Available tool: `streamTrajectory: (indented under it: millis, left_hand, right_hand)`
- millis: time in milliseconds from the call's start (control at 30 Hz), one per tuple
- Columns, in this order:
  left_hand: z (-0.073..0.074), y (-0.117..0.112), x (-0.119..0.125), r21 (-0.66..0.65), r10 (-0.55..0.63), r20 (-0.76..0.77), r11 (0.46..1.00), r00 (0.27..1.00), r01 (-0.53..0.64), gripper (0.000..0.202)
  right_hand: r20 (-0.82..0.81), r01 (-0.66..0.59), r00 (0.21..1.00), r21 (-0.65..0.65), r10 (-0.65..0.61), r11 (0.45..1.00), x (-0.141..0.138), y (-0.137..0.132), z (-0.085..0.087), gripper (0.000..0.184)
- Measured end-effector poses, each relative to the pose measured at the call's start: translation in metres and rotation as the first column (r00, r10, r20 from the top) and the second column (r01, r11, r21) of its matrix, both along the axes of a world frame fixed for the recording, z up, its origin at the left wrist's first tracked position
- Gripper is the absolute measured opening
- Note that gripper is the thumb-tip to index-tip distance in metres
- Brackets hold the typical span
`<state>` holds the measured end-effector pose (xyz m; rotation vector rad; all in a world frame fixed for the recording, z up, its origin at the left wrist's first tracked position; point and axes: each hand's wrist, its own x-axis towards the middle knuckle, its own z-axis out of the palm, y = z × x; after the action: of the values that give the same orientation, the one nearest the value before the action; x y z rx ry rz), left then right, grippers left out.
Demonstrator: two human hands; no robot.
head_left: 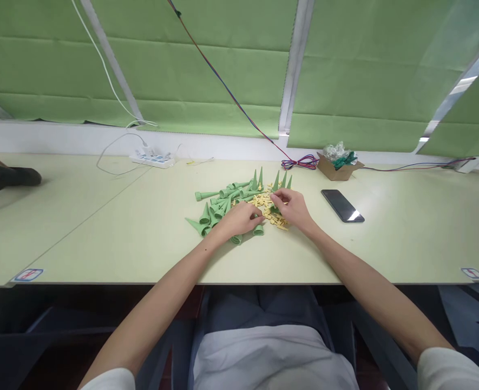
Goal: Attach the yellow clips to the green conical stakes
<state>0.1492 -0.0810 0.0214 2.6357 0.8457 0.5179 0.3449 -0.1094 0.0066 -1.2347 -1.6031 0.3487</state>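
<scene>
**Loose cones + tiny bits: roll/spill risk mid-table**

Main risk, IMO: the green cones [224,206] are tapered & many lie on their sides, so a bump from the L hand [244,218] could send 1 rolling twd the front edge of the table [409,227]. The yellow pcs [277,220] are small & loose; a careless sweep of the R hand [293,208] could scatter them twd the R edge, or under the cones, where they'd be hard to spot. Upright cones [275,183] behind the yellow heap could tip if knuckles catch their points.

Grip: both hands have thumb + fingertips drawn close; can't tell if either pinches anything, as the fingers hide it.

Looks: cones are matte lt green, slim, pointed at 1 end w/ a hollow, collared mouth at the other. They're jumbled mid-table, mostly L of the yellow heap, approx. halfway btwn front & back edges. Yellow pcs are short & stick-like, piled btwn/beneath the hands; exact shape too small to tell. Phone [342,206] sits apart, twd the R edge.
</scene>
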Motion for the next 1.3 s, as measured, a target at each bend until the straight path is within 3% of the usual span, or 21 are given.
streamTrajectory:
  millis: [200,467,567,800,1033,1300]
  left_hand:
    - [0.001,0.000,0.000,-0.071,0.032,0.043,0.997,0.999,-0.029,0.024]
    - [0.002,0.001,0.001,-0.167,0.088,0.208,0.985,0.974,-0.054,0.017]
    - [0.001,0.003,0.001,-0.151,0.147,0.277,0.983,0.950,-0.108,0.023]
    - [0.003,0.001,0.001,-0.210,0.301,0.390,0.949,0.870,-0.234,0.062]
    - [-0.001,0.007,0.004,-0.372,0.371,0.435,0.904,0.820,-0.212,0.054]
    - [0.002,0.003,0.004,-0.401,0.377,0.446,0.895,0.812,-0.195,0.053]
  right_hand:
    - [0.009,0.000,1.000,0.013,0.000,1.000,-0.001,0.000,0.000,0.025]
    - [-0.002,-0.005,1.000,0.021,0.005,1.000,-0.003,-0.002,0.001,0.025]
    - [-0.006,-0.008,1.000,0.019,0.008,1.000,-0.004,-0.003,0.002,0.024]
    - [0.007,-0.063,0.998,0.012,0.063,0.998,-0.012,-0.009,0.002,0.024]
    - [0.048,-0.123,0.991,0.035,0.122,0.992,-0.017,-0.013,0.001,0.023]
    - [0.093,-0.146,0.986,0.060,0.140,0.987,-0.018,-0.015,0.001,0.027]
